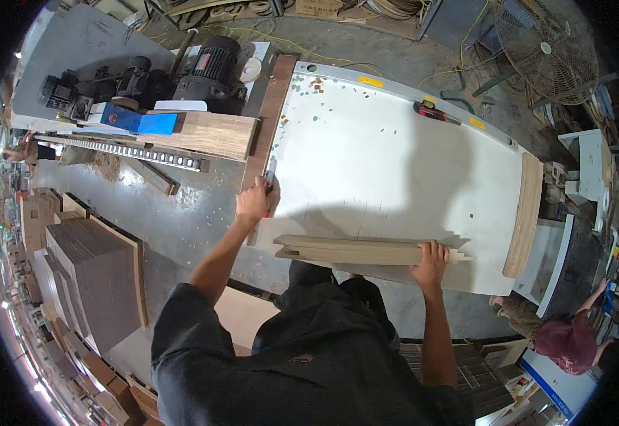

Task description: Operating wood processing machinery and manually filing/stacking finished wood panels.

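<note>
On the plank [366, 250], the right hand [430, 265] apparently curls.

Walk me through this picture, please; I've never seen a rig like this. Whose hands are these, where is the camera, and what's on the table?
There is no robot: these are a person's bare hands. The single picture comes from a wide fisheye camera on their head, looking down, so straight edges bend near the rim.

The left hand is at the white table's left edge, seemingly holding a red-and-grey tool, mostly hidden. The right hand grips the right end of a long wooden workpiece along the near edge.

Also on the table are small chips, a red-and-black tool, a metal rail along the far edge and a wooden strip at the right edge.
</note>
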Demonstrator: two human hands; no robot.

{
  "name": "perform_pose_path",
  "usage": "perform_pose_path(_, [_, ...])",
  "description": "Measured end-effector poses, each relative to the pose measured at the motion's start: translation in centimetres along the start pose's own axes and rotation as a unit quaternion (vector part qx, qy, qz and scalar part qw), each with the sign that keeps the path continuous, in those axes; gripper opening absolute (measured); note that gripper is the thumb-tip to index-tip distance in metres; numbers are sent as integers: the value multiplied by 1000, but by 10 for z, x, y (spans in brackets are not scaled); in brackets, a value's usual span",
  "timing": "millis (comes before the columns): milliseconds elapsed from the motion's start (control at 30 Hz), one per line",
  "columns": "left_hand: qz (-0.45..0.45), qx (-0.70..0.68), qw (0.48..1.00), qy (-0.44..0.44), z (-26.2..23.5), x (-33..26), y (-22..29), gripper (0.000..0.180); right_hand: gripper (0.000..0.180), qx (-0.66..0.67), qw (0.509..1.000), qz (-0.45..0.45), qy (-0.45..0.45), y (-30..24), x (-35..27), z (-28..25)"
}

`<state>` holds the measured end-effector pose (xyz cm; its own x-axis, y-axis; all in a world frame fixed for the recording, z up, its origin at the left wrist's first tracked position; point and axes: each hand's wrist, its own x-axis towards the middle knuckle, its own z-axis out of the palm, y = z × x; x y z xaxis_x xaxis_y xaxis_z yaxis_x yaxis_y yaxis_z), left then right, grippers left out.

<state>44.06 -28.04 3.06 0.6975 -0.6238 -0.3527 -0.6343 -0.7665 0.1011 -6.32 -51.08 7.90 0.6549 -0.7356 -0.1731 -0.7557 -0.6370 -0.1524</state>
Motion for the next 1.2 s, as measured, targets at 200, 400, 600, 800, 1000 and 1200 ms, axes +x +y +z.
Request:
perform_pose_path(200, [155, 51, 953, 254, -80, 117, -75, 73, 63, 73, 996, -8, 42, -1, -1, 6])
perform_pose_path(400, [216, 136, 964, 71, -85, 243, -109, 69, 72, 100, 992, 16, 69, -1, -5, 4])
perform_pose_path(600, [359, 125, 925, 22, -53, 253, 12, 71, 80, 56, 997, -8, 48, 11, -18, -1])
perform_pose_path(800, [364, 147, 919, 16, -13, 130, 258, 79, 100, 19, 1000, 0, 20, 11, -21, -8])
perform_pose_path(1000, [385, 131, 911, -74, 22, -12, 434, 66, 114, 44, 998, 1, 51, 15, -21, -15])
perform_pose_path(1200, [462, -104, 876, -91, 45, -96, 401, 39, 94, 68, 991, -3, 116, 29, -28, -1])
